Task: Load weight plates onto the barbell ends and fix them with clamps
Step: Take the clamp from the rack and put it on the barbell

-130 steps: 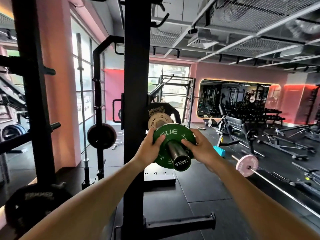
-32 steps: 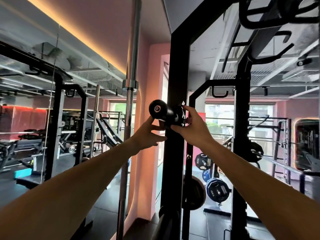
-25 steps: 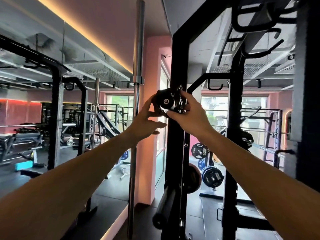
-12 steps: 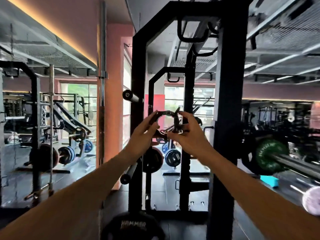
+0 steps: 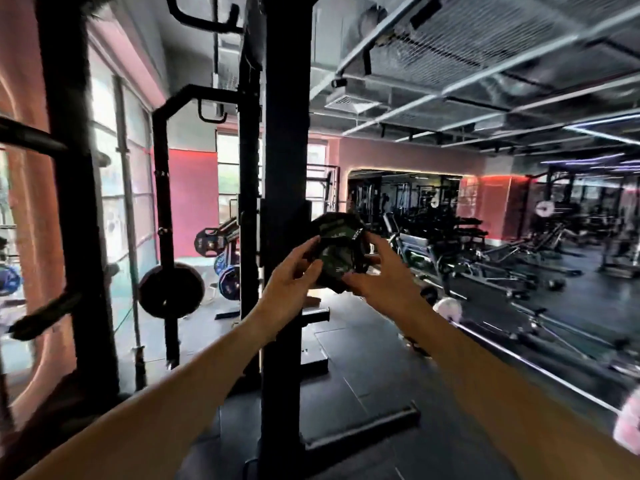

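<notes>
The fingers (image 5: 304,250) of the left hand (image 5: 289,289) curl against the left side of a dark clamp (image 5: 337,258), and those of the right hand (image 5: 382,277) press its right side and underside, so both hands are closed on it, holding it up in the air at chest height. The clamp is a blurred, rounded black piece with a glossy rim (its details are smeared by motion). Just behind it, partly hidden by it and by the thumbs, shows the dull green edge of a weight plate (image 5: 330,221). Directly left stands the thick, matte black upright of a rack (image 5: 285,168), crossing in front of the left forearm. Further left, a round black plate (image 5: 171,291) hangs on another post before the windows. To the right, across the dark rubber floor (image 5: 363,368), lies a long steel bar with a pale pink plate (image 5: 446,308).
</notes>
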